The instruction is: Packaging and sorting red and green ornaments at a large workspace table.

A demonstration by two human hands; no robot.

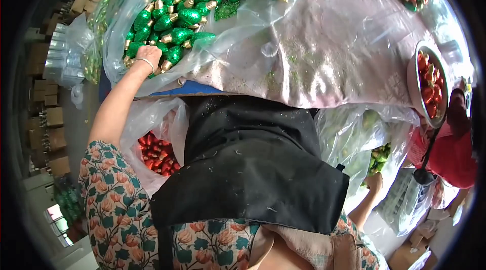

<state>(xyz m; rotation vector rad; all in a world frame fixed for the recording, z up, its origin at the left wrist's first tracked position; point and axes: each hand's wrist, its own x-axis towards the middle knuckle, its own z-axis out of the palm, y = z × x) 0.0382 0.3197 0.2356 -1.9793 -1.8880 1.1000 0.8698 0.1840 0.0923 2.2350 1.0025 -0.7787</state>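
We see the left hand point(147, 56) up at the far left, its grip curled down into the heap of green glitter bulbs point(185, 14); the fingers are buried among them, so we cannot tell whether it is closed on one or loose. A thin bracelet point(145, 61) circles that wrist. The bulbs lie in an open clear plastic bag point(243, 22) on the far left of the worktop point(329, 52), which is covered in pale sheeting dusted with green glitter.

Down at the near right, the right hand point(375, 181) reaches low into another clear bag point(349, 138) hanging beside the worktop, right at a cluster of pale green bulbs point(380, 157); its grip is hidden behind them, so again we cannot say.

On the near left, below the worktop edge, a third bag holds red bulbs point(158, 156). At the right edge sits a metal bowl point(412, 75) of red bulbs. A black apron point(253, 168) fills the middle.
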